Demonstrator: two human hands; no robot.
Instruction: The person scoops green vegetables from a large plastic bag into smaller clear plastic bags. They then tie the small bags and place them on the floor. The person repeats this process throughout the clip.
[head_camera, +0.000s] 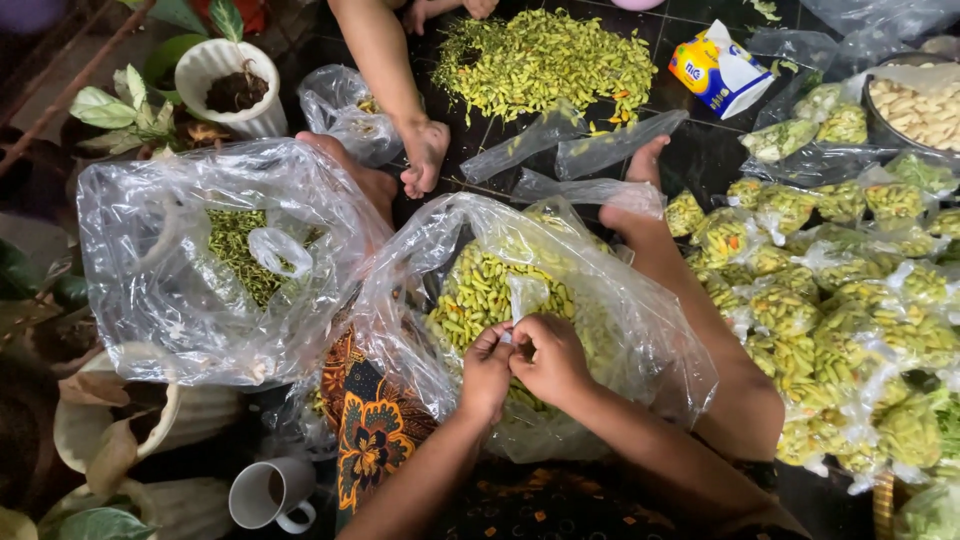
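Small clear bag (513, 335): pinched between both hands above the large clear bag of green chillies (500, 290), on the lap, mid-floor. Step, as judged: opening or tying the small bag's mouth; next move calls for a steady two-handed pull. Left hand (487, 372): fingers closed on the film. Right hand (549, 356): fingers closed likewise. Beyond: bag of stems (235, 250), filled packets (830, 310) toward the right edge, white mug (268, 493) at the near edge.

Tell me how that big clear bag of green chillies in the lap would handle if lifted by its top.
The big clear bag would likely sag; its thin film is crumpled and slack. The green chillies lie loose, so they would probably shift and spill through the open top. Both hands, left hand and right hand, pinch something small above it.
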